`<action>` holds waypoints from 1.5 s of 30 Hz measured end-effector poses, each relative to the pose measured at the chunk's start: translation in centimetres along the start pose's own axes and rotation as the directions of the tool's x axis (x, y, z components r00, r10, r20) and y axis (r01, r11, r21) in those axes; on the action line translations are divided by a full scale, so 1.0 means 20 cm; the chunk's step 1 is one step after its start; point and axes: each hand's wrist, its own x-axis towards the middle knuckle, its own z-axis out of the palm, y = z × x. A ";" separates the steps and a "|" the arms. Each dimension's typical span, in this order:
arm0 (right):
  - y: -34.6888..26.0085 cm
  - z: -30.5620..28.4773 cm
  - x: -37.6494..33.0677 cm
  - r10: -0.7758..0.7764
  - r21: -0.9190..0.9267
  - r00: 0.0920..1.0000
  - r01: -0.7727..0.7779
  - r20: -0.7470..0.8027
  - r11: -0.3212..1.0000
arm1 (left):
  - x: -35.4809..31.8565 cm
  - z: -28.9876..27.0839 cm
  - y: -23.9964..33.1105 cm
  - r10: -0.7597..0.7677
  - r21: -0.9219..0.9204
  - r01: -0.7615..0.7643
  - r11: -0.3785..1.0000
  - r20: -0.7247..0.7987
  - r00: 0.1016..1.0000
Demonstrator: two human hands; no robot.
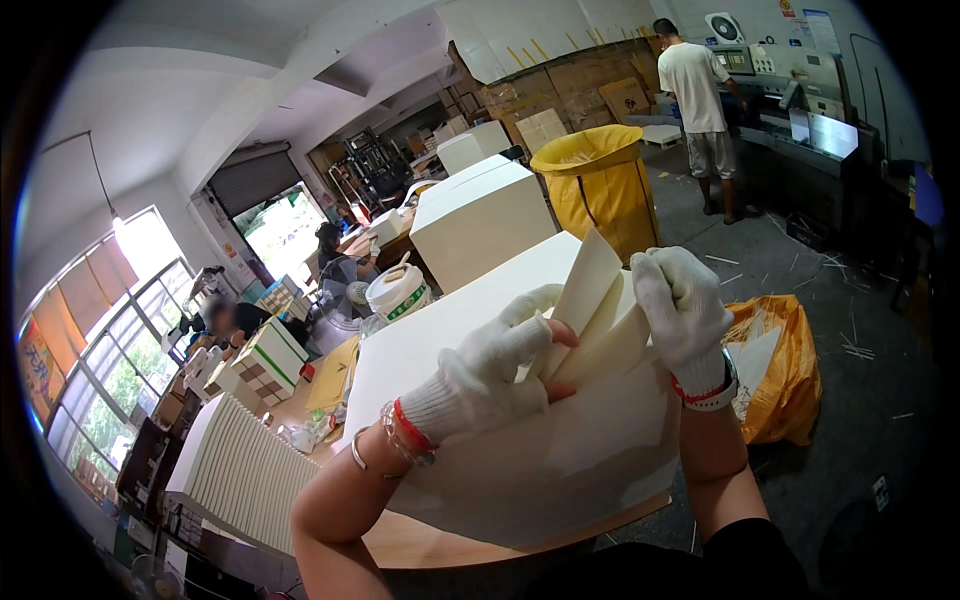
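A tall stack of large white sheets stands on the wooden table right in front of me. At its near right corner, several sheets are bent up and fanned apart. My left hand, in a white knit glove with bare fingertips, is closed round their left side, thumb and a finger showing at the paper's edge. My right hand, gloved too, is curled tight at the right side of the same lifted sheets. Its fingertips are hidden behind the knuckles.
Behind stand more white stacks and a tall yellow bin bag. An orange sack of paper scraps sits on the floor at right, among strewn strips. A white tub is left of my stack. Co-workers are farther off.
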 end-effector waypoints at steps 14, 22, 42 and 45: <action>-0.16 -0.05 -0.10 -0.415 -0.193 0.890 0.448 0.189 0.873 | -0.05 -0.01 0.05 0.024 0.211 0.015 0.977 -0.183 0.983; -0.33 0.03 -0.16 -0.141 -0.227 0.851 0.288 0.506 0.930 | -0.11 0.05 0.09 -0.036 0.475 0.083 0.876 -0.106 0.994; -0.70 0.87 -0.65 -0.628 0.164 0.602 0.645 0.493 0.746 | -1.16 -1.24 -0.58 -0.353 -0.385 0.196 0.902 -0.918 -0.180; -0.72 0.86 -0.64 -0.570 0.169 0.618 0.584 0.542 0.794 | -1.28 -1.23 -0.45 -0.376 -0.447 0.245 0.860 -0.881 -0.286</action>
